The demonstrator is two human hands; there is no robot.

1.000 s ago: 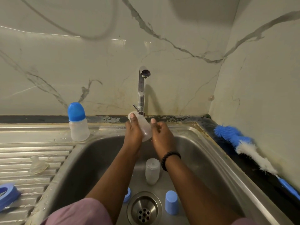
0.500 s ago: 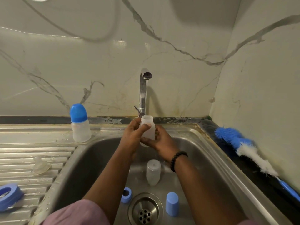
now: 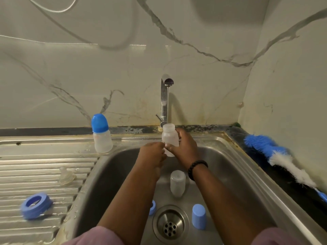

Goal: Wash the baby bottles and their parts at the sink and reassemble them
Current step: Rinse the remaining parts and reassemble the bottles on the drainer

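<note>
Open, capless bottle (image 3: pixel 170 138) held upright over the sink (image 3: pixel 235 167), mouth directly under the tap (image 3: pixel 165 99), a thin stream falling from the spout toward it. Right hand (image 3: pixel 185 147) wrapped round the bottle from the right and behind, thumb curled across the lower front, other fingers hidden behind the plastic. Left hand (image 3: pixel 152 154) just left of the bottle's lower half, fingertips bunched together and touching its side; cannot tell whether pinching the wall or only pressing against it. Black beaded bracelet (image 3: pixel 197 169) on the right wrist. Pink sleeves (image 3: pixel 95 236) at the bottom edge.

Down in the basin: second clear bottle (image 3: pixel 177 183) standing near the middle, below the right wrist; blue cap (image 3: pixel 199 219) upright just right of the drain (image 3: pixel 170 224); blue ring (image 3: pixel 152 207) left of the drain, half hidden by the left forearm.

On the rim at the basin's back-left corner: assembled bottle (image 3: pixel 102 138) with a blue domed cap, upright. On the ribbed drainboard (image 3: pixel 35 165): clear silicone teat (image 3: pixel 66 176) standing on its base near the basin edge, and a blue screw collar (image 3: pixel 36 206) lying tilted further forward and left, blurred.

On the dark counter at right: bottle brush (image 3: pixel 276 152) with blue and white bristles, lying along the wall, handle toward the bottom right.

No readable writing, brand or label on any bottle or part; bottle walls too hazy to tell whether marks are there
</note>
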